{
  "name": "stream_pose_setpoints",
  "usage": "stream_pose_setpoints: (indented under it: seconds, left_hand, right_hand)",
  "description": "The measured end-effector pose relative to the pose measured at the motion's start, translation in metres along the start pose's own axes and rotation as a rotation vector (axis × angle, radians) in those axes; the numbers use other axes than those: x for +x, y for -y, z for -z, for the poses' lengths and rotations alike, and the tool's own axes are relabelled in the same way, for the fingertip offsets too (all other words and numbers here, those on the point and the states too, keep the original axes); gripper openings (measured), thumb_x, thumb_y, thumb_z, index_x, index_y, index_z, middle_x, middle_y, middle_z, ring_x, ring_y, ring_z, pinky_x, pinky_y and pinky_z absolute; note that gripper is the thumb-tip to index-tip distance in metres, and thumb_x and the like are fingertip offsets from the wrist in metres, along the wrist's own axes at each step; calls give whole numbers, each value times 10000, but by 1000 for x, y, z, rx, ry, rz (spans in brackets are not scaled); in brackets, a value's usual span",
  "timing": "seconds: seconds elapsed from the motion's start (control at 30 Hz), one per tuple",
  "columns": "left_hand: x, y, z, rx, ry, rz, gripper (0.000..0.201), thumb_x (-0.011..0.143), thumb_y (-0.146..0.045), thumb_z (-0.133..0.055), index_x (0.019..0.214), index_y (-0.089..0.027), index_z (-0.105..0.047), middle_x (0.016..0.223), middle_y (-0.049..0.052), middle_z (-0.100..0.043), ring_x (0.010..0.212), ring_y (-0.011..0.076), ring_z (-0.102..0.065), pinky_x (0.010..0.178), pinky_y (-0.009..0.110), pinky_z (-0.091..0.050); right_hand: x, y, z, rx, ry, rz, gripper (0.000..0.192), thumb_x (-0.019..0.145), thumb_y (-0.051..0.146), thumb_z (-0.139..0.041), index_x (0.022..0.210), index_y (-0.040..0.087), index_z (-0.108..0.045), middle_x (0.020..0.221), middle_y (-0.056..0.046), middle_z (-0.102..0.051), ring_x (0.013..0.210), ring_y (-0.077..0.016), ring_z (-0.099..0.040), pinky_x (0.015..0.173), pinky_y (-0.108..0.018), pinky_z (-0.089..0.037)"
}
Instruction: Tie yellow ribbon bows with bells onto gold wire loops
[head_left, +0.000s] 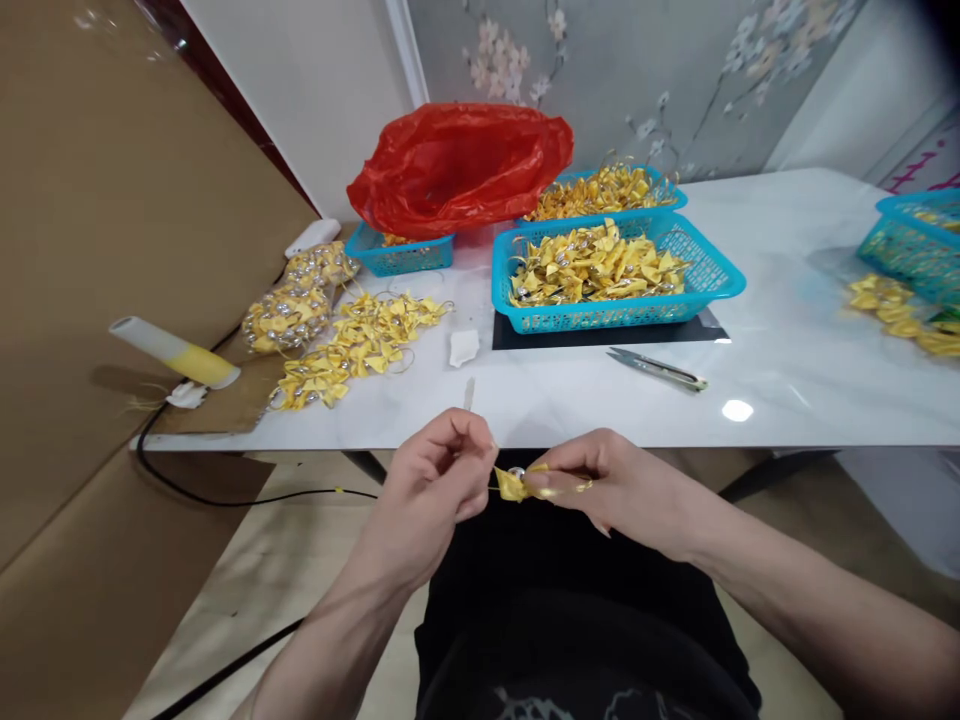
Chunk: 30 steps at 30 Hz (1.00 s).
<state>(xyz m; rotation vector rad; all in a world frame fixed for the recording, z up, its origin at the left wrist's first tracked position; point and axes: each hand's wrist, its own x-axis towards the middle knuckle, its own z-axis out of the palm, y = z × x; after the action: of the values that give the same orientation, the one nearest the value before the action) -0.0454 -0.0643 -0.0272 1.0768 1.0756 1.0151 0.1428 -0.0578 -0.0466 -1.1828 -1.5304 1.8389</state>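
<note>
I pinch the small yellow ribbon bow between both hands, near the table edge: left hand on its left end, right hand on its right, long axis left-right.

Home piecework station: floral wallpaper at far wall, marble-look table bearing blue plastic baskets of yellow bows, thread snips

baskets: 4 | red bag: 1 | scissors: 1 | hands: 2
</note>
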Motion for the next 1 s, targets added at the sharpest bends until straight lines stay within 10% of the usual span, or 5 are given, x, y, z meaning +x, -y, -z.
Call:
stream_pose_setpoints:
  seconds: [0.17,0.4,0.53,1.0]
  left_hand:
    - [4,4,0,-21,-77,0,111,858,-174,-649,786,-204,-570,567,-95,-370,477,65,-227,431,180,-231]
    - [-6,-15,21,563,286,29,128,843,-222,-667,970,-209,-667,672,-64,-403,580,99,-346,520,221,-292]
    - [-6,-17,13,762,286,58,137,792,-306,-726,869,-199,-687,582,-93,-274,539,102,-255,482,239,-196]
    - [4,-4,11,619,402,77,154,809,-292,-711,936,-207,-711,556,-92,-357,521,108,-285,472,233,-210]
  right_hand:
    - [-5,1,0,6,1,-10,204,864,330,-632,783,168,-726,503,73,-377,431,-66,-297,400,-227,-200]
    - [-4,3,3,49,80,-61,196,808,315,-663,677,170,-681,463,93,-338,407,-59,-240,390,-247,-144]
    - [-4,4,0,-27,105,-36,297,847,349,-601,602,196,-530,486,91,-309,417,-63,-249,393,-245,-163]
    - [-15,17,-4,-731,-80,234,268,786,76,-513,567,185,-403,530,51,-390,512,-101,-242,520,-286,-207]
